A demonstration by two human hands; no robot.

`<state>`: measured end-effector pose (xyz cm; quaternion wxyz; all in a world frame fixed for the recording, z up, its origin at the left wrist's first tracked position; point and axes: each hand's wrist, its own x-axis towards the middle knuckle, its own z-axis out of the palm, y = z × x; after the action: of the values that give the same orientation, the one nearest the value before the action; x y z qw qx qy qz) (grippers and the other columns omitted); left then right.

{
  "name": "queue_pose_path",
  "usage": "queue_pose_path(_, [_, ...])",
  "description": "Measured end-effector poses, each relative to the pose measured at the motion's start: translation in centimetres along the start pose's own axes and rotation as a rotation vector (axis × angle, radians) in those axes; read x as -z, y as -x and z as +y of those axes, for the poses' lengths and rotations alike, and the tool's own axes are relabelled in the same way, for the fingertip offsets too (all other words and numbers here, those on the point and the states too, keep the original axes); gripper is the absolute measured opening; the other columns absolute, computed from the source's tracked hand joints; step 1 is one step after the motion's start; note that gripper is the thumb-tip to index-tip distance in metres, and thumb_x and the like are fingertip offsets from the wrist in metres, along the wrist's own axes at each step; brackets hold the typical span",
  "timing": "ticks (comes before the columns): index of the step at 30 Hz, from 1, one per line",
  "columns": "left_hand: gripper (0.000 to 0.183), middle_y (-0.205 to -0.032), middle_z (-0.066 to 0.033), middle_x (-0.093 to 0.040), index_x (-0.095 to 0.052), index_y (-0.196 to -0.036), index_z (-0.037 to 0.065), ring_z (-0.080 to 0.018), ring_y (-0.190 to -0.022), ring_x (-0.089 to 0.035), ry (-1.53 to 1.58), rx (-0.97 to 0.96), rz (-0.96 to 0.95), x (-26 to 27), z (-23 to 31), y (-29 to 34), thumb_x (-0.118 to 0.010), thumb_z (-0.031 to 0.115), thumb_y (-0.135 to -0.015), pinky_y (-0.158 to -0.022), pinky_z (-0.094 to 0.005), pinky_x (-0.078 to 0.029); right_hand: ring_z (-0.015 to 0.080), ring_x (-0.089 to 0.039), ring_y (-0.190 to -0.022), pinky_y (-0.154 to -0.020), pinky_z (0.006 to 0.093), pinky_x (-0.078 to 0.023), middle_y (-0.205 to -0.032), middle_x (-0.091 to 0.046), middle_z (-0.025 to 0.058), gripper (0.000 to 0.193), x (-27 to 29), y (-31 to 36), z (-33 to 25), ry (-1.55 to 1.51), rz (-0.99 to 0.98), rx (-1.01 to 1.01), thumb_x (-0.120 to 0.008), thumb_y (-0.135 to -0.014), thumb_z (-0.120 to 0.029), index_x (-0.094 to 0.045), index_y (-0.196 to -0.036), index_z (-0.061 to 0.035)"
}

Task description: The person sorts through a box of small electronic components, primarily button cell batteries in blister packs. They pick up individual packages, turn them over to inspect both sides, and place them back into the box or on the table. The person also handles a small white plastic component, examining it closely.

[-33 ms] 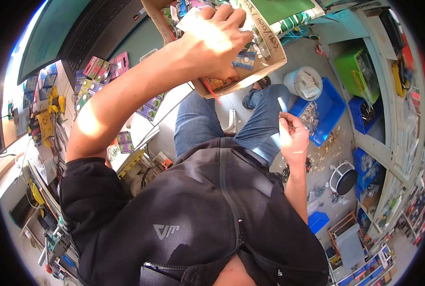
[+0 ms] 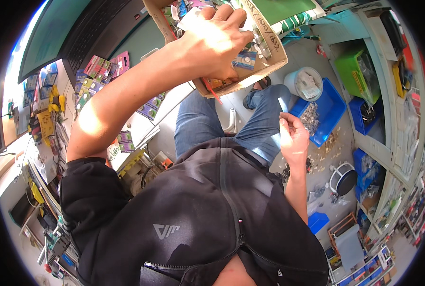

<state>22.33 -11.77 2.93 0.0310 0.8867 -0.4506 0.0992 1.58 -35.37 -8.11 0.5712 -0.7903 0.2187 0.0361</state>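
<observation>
My left hand (image 2: 217,40) reaches over a cardboard box (image 2: 265,71) at the top of the view. Its fingers bend down among the contents and the tips are hidden, so I cannot tell whether they grip anything. Beside the knuckles is a white piece (image 2: 188,20), perhaps paper. Within the box lie small packs, one of them a blue-and-tan card (image 2: 244,60); a thin red strip (image 2: 215,91) sticks out near the front corner. Beside my right thigh, my right hand (image 2: 294,136) is raised with thumb and fingers pinched together. What it holds, if anything, is too small to make out.
Blister cards of button cells (image 2: 98,67) lie on the desk at left, near a dark keyboard (image 2: 81,35). A white bucket (image 2: 304,82) and a blue bin (image 2: 334,107) stand on the floor at right, with scraps around. Shelves with a green bin (image 2: 355,76) line the right side.
</observation>
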Motion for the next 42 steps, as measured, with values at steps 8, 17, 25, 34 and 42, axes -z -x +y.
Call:
queue_pose_path(8, [0.043, -0.092, -0.0096, -0.052, -0.065, -0.091, 0.011, -0.0271, -0.086, -0.051, 0.094, -0.032, -0.066, 0.4, -0.4, 0.4, -0.071, 0.022, -0.05, -0.069, -0.0397, -0.039, 0.0078, -0.057, -0.07, -0.065, 0.0224, -0.048, -0.094, -0.065, 0.0054, 0.02, 0.1, 0.1, -0.1, 0.006, -0.002, -0.009, -0.064, -0.091, -0.009, -0.067, -0.108, 0.0017])
queue_pose_path(17, [0.022, -0.094, -0.0081, -0.052, -0.068, -0.075, 0.016, -0.0268, -0.088, -0.051, 0.169, -0.117, 0.017, 1.1, -0.7, 1.2, -0.07, 0.023, -0.054, -0.069, -0.0389, -0.039, 0.0077, -0.057, -0.07, -0.065, 0.0221, -0.047, -0.094, -0.065, 0.0055, 0.02, 0.0, -0.3, 0.5, -0.025, -0.014, 0.002, -0.065, -0.091, -0.009, -0.067, -0.108, 0.0024])
queue_pose_path(25, [0.02, -0.102, -0.0115, -0.054, -0.071, -0.073, 0.013, -0.0293, -0.098, -0.051, 0.301, -0.143, -0.137, 2.3, -2.0, 1.1, -0.073, 0.028, -0.059, -0.077, -0.0406, -0.042, 0.0082, -0.056, -0.071, -0.065, 0.022, -0.047, -0.096, -0.064, 0.0061, 0.022, 0.2, -0.6, 0.2, -0.02, -0.028, 0.016, -0.065, -0.092, -0.011, -0.066, -0.109, 0.0026])
queue_pose_path(34, [0.025, -0.101, -0.0121, -0.056, -0.069, -0.069, 0.009, -0.0304, -0.101, -0.051, 0.342, -0.146, -0.152, 2.8, -2.4, 1.0, -0.078, 0.032, -0.062, -0.083, -0.0422, -0.041, 0.0091, -0.057, -0.071, -0.065, 0.0227, -0.048, -0.095, -0.064, 0.0061, 0.022, 0.1, -0.8, -0.1, -0.02, -0.038, 0.033, -0.065, -0.093, -0.012, -0.066, -0.109, 0.0023])
queue_pose_path(42, [0.03, -0.096, -0.0098, -0.06, -0.071, -0.077, 0.003, -0.027, -0.099, -0.056, 0.003, -0.124, -0.011, 0.7, 0.2, -0.1, -0.078, 0.029, -0.063, -0.08, -0.0413, -0.045, 0.0087, -0.057, -0.071, -0.063, 0.0229, -0.048, -0.096, -0.065, 0.006, 0.023, 0.1, -0.8, -0.3, -0.006, -0.032, 0.018, -0.064, -0.093, -0.013, -0.065, -0.11, 0.0026])
